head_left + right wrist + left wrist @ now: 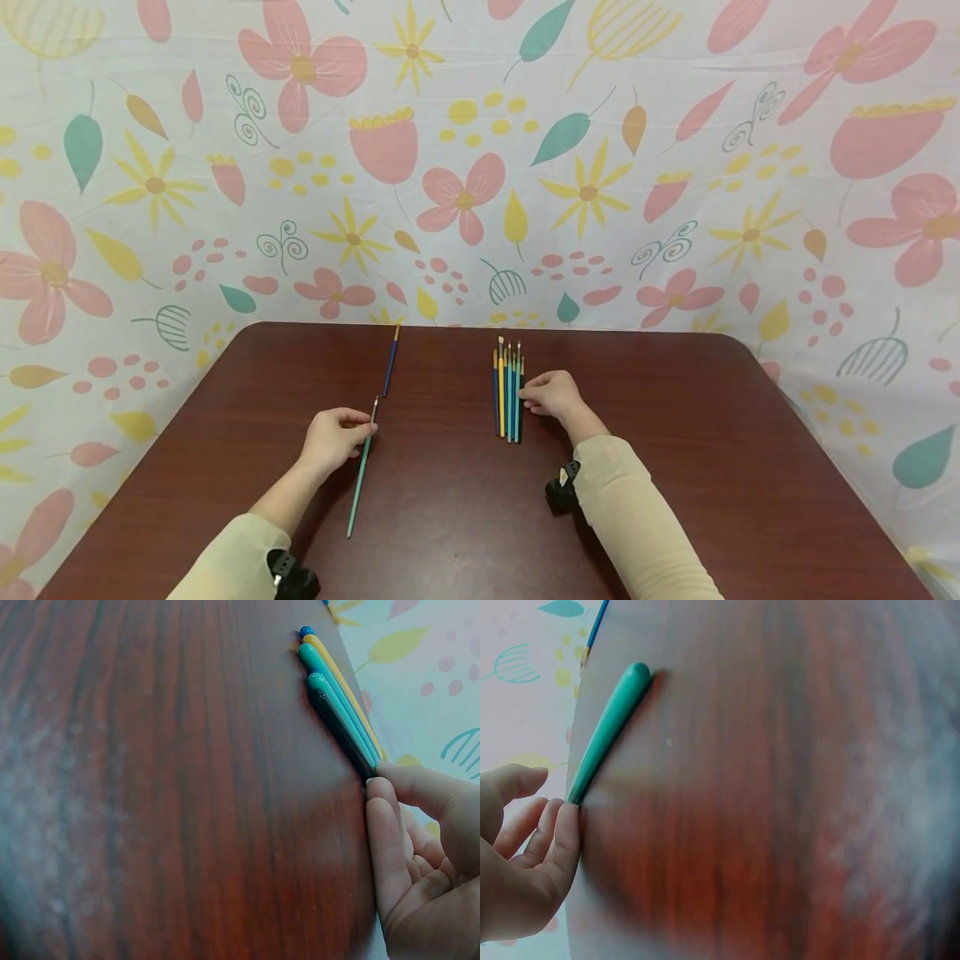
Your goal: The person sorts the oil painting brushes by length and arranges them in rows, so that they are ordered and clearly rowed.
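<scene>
Cream sleeves (637, 508), a black camera (561, 490) at each wrist, reach over the red-brown table (442, 492). Just ahead is the green brush (357, 487), its handle toward the near side. The left hand (330, 437) is near its bristle end, fingertips touching it; the left wrist view shows the thumb standing apart, so I cannot tell whether it is pinched. If that touch is loose, the long handle could swing or roll, being met so far from its middle. About level with it, to the right, the row (510, 408) of brushes lies side by side, bristles away; the right hand (551, 393) appears to pinch the dark brush (521, 421) at its right border between thumb and fingertips. A sideways push there could fan the row, as round handles roll readily. Open wood between the green brush and the row gives both hands space, with more to the right. Farther off, the lone blue brush (390, 367) points almost to the far edge (450, 331), where a forward nudge could send it over; behind hangs flowered cloth (465, 200).
</scene>
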A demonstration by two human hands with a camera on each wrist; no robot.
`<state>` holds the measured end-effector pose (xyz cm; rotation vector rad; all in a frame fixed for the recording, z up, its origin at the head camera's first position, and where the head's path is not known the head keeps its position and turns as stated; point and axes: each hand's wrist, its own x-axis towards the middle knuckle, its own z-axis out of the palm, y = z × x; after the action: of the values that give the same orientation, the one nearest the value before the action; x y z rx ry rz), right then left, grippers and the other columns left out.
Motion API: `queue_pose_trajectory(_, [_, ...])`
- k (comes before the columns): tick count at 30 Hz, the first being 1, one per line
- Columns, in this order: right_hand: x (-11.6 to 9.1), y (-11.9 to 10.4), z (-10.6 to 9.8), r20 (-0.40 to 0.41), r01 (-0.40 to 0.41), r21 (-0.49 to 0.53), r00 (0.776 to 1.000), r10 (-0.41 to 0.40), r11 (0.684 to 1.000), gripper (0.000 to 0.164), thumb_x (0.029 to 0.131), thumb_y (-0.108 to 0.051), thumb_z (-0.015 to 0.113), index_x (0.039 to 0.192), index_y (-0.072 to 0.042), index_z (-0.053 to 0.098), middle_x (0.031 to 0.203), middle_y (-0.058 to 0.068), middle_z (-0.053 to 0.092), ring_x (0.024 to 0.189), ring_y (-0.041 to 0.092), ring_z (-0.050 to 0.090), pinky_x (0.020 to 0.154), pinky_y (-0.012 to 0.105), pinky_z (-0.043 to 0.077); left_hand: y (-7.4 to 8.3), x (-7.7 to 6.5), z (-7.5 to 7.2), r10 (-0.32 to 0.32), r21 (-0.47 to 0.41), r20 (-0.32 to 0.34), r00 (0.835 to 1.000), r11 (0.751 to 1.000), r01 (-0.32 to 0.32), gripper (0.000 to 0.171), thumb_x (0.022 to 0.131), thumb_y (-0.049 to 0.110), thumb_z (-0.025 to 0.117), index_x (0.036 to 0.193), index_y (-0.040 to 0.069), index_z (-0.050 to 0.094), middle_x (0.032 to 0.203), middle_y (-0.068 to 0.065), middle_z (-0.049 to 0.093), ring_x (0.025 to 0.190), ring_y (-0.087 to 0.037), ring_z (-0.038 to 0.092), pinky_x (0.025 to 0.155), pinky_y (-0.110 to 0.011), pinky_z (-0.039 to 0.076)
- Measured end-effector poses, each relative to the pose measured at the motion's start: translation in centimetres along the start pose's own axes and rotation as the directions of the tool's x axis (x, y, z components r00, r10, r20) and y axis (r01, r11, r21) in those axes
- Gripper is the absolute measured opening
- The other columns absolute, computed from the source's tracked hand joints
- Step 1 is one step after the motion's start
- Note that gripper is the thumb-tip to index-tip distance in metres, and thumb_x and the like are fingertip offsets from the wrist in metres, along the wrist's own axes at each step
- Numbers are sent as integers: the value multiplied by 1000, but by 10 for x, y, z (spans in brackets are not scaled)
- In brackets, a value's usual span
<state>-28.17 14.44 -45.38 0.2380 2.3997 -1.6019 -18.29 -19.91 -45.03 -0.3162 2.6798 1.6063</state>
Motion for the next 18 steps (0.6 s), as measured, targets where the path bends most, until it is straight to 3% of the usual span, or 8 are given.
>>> queue_pose_trajectory(18, [-1,-1,0,-2,8,12,1000,-8,1000,25,84,-10,71,103,5,67,98,16,65,64,10,63,63,27,58,3,-1,9,-5,-54,27,1000,999,7,26,81,8,71,102,-6,67,82,-12,70,68,-16,68,60,-31,58])
